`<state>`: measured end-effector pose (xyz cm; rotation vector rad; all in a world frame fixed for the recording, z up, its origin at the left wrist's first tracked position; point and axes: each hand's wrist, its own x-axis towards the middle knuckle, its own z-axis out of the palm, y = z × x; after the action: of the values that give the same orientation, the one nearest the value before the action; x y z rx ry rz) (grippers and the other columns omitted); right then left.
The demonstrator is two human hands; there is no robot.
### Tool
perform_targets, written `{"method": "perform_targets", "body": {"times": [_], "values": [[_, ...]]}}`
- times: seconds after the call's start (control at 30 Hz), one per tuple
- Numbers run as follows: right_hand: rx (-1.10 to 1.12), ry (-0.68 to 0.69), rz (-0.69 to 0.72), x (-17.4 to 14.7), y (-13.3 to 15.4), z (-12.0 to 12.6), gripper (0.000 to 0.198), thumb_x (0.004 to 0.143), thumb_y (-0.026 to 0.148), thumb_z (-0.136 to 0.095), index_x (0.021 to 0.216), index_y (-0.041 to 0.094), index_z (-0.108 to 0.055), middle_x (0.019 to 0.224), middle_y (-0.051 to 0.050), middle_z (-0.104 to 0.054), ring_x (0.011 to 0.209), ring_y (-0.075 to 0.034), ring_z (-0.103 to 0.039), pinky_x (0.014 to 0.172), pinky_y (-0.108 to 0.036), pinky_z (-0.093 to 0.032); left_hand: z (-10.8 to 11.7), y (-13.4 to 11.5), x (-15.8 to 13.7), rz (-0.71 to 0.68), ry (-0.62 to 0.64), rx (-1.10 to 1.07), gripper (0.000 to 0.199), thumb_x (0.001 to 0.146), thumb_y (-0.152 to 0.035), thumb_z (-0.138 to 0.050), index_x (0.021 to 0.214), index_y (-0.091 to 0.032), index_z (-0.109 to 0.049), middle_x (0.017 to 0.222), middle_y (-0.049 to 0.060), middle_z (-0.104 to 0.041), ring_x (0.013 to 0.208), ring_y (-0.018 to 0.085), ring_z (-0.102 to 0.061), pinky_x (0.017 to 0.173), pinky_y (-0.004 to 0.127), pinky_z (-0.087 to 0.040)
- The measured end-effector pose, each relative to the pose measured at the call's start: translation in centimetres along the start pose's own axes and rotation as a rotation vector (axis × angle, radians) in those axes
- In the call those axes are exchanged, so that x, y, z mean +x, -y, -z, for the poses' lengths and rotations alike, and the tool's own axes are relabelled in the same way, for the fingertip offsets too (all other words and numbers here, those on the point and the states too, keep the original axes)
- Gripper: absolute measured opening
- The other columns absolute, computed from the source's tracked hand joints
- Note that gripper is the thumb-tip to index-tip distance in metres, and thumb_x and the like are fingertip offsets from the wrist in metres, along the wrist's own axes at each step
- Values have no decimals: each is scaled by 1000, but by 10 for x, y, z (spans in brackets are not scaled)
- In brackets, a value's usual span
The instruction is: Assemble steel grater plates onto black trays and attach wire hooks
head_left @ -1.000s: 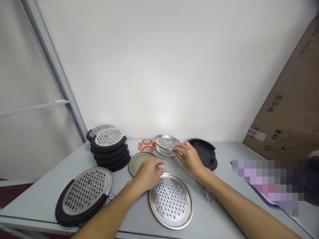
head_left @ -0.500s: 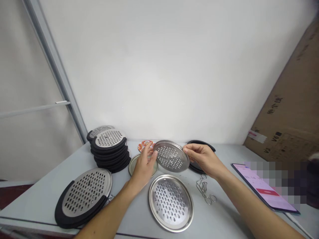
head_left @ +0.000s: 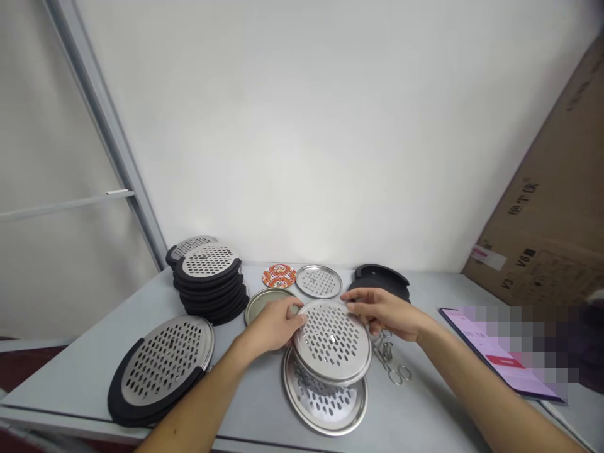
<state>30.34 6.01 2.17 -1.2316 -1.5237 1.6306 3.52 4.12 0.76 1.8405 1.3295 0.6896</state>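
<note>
One perforated disc (head_left: 333,343) being held over a lower tray (head_left: 325,409)

Left hand (head_left: 276,324) is gripping the disc at its left edge, thumb pressing on the top face, fingers going under. Right hand (head_left: 389,311) is sitting at the disc's upper right edge, fingers loosely curled. Can't tell from this angle whether it's really pinching the rim or just steadying it.

Disc is tilting slightly toward the camera, overlapping the far part of the lower tray, which is lying on the grey table (head_left: 250,402). Can't confirm rim contact between the two.

Behind the left hand, a plain greenish disc (head_left: 257,306) is lying partly covered. Farther back, an orange-patterned piece (head_left: 279,275) is resting just beside a small perforated tray (head_left: 319,281). Black holder (head_left: 380,283) is lying behind the right hand; thin ring-ended metal pieces (head_left: 387,351) are lying just right of the disc.

Left side: a stack of black-rimmed discs (head_left: 210,292) is standing near the wall, and a black-sleeved disc (head_left: 165,362) is lying nearer the camera.

Right side: a phone (head_left: 504,362) is lying partly pixelated, and a cardboard box (head_left: 542,220) is standing beyond it.
</note>
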Motion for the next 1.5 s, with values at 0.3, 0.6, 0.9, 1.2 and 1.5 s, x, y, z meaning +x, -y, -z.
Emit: {"method": "perform_targets", "body": {"times": [0.3, 0.6, 0.9, 1.2, 1.5], "values": [[-415, 119, 6, -7, -6, -15, 44, 73, 48, -70, 104, 17, -65, 80, -5, -69, 50, -14, -61, 39, -21, -48, 4, -2, -9, 88, 166, 67, 31, 82, -40, -52, 104, -20, -59, 61, -2, -60, 41, 14, -57, 36, 19, -37], [-565, 186, -21, -8, -6, -22, 49, 74, 51, -69, 106, 15, -60, 92, -8, -69, 50, -15, -65, 38, -21, -49, 7, -4, -10, 126, 257, 291, 37, 83, -53, -48, 92, -19, -58, 58, -1, -61, 43, 15, -60, 37, 21, -37], [-656, 177, -29, -12, -3, -35, 52, 74, 56, -66, 105, 14, -58, 97, -12, -68, 45, -12, -61, 30, -17, -42, 5, -1, -11, 133, 252, 355, 43, 82, -61, -46, 91, -21, -57, 59, -1, -62, 44, 16, -58, 37, 24, -35], [-714, 178, 8, -13, -7, -37, 50, 76, 56, -66, 105, 16, -58, 79, -6, -70, 41, -11, -59, 33, -18, -41, 7, -6, -13, 26, 177, 444, 40, 81, -58, -52, 89, -20, -62, 76, 2, -67, 60, 17, -61, 48, 25, -34], [-763, 163, 62, -15, -5, -39, 51, 73, 51, -69, 110, 18, -60, 91, -7, -70, 47, -12, -63, 36, -17, -39, 9, -9, -15, 7, 194, 496, 37, 80, -55, -54, 91, -22, -65, 81, 3, -68, 68, 19, -61, 52, 26, -34]]}}
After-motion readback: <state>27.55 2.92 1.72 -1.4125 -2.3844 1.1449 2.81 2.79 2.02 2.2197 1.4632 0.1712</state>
